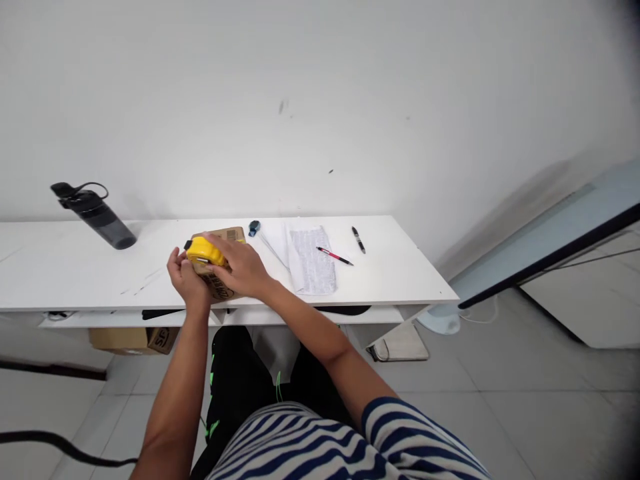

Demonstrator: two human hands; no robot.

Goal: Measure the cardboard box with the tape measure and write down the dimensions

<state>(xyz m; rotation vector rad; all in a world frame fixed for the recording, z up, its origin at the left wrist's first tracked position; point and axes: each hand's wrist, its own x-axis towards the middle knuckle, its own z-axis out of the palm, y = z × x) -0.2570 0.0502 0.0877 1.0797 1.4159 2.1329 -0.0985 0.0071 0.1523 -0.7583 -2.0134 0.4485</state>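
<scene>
A yellow tape measure with a black part at its left end is held above a small cardboard box on the white desk. My right hand is closed around the tape measure, with fingers over its top and the thumb along its near side. My left hand curls at the tape measure's lower left end, beside the box's near left corner. Its thumb lies against the tape measure, while the palm side is partly hidden. Printed dark marks show on the box below the hands.
On the white desk are a dark water bottle, a small blue-black object, written paper, a red-and-black pen and a black pen. Below sits a carton. A wall stands behind; a large panel leans right.
</scene>
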